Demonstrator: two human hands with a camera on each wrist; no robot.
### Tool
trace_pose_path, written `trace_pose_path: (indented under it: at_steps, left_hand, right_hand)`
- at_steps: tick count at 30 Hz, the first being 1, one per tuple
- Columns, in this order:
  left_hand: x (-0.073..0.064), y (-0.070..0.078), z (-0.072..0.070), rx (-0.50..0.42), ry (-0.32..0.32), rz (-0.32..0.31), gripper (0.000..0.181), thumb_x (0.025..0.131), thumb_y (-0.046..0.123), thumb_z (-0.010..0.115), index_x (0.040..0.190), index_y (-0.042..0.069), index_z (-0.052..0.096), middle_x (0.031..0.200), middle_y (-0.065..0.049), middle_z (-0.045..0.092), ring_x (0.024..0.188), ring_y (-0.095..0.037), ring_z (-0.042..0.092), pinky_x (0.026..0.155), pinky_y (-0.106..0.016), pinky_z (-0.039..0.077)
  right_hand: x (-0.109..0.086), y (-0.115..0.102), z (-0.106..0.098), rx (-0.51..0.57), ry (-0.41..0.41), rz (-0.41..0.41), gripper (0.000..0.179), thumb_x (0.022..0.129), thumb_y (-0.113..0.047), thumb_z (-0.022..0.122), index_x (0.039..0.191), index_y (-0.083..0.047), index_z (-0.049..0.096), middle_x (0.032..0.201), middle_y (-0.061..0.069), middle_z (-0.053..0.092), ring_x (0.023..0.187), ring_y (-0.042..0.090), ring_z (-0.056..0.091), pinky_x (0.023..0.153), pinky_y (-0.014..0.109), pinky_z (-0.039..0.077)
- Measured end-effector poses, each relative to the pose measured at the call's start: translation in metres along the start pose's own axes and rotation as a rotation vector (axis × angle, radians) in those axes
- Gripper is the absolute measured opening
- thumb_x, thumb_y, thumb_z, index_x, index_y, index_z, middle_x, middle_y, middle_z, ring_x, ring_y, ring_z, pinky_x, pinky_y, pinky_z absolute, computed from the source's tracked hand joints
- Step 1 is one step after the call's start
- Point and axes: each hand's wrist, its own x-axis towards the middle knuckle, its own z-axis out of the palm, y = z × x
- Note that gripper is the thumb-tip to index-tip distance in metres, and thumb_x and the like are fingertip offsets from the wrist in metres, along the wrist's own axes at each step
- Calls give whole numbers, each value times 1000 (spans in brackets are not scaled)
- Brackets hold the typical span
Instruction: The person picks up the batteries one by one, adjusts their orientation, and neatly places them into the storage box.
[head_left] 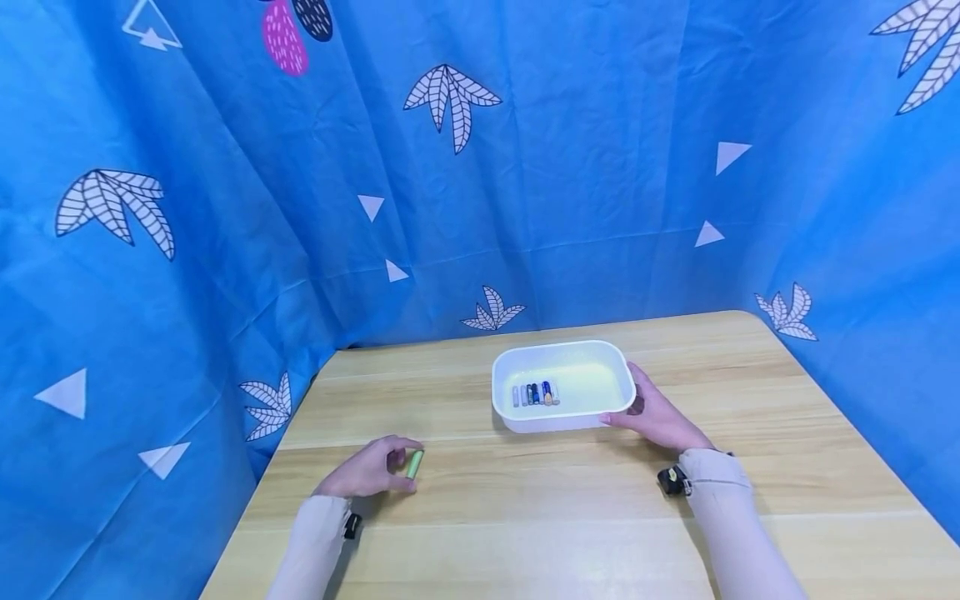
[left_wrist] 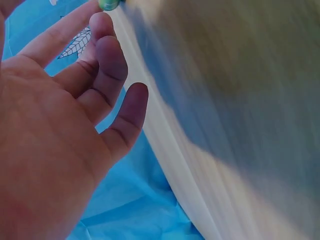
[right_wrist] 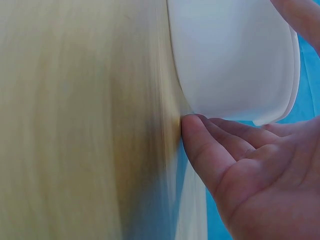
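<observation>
My left hand [head_left: 369, 468] is low over the table's left part, pinching a small green battery [head_left: 415, 464] between thumb and fingertips. At the top edge of the left wrist view, only one end of the green battery [left_wrist: 108, 4] shows; the other fingers are loosely bent. A white plastic bin [head_left: 555, 423] stands farther back, right of the left hand. My right hand [head_left: 657, 415] holds its right end, thumb at the front rim and fingers along the side. Inside, on the left, several batteries [head_left: 535, 394] lie in a row, some pale, others dark blue.
A light wood-grain table [head_left: 525, 517] carries everything. Behind it and along both sides hangs a blue curtain [head_left: 585, 192] with white leaf and triangle prints. The table's left edge is near the left forearm.
</observation>
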Motion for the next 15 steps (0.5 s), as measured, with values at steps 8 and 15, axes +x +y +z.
trace_pose_path:
  at_steps: [8, 15]
  left_hand:
    - [0, -4, 1, 10, 24, -29, 59, 81, 21, 88, 135, 9, 66, 96, -4, 59, 89, -19, 52, 69, -24, 44]
    - [2, -6, 2, 23, 56, -63, 56, 80, 22, 88, 129, 5, 68, 92, -3, 60, 84, -16, 53, 68, -23, 45]
  right_hand:
    - [1, -2, -1, -4, 4, -8, 111, 85, -23, 85, 165, -7, 9, 160, 30, 35, 142, 50, 46, 114, 60, 41]
    - [-1, -2, 0, 2, 5, -3, 111, 85, -23, 85, 165, -7, 9, 160, 30, 35, 141, 50, 47, 114, 59, 42]
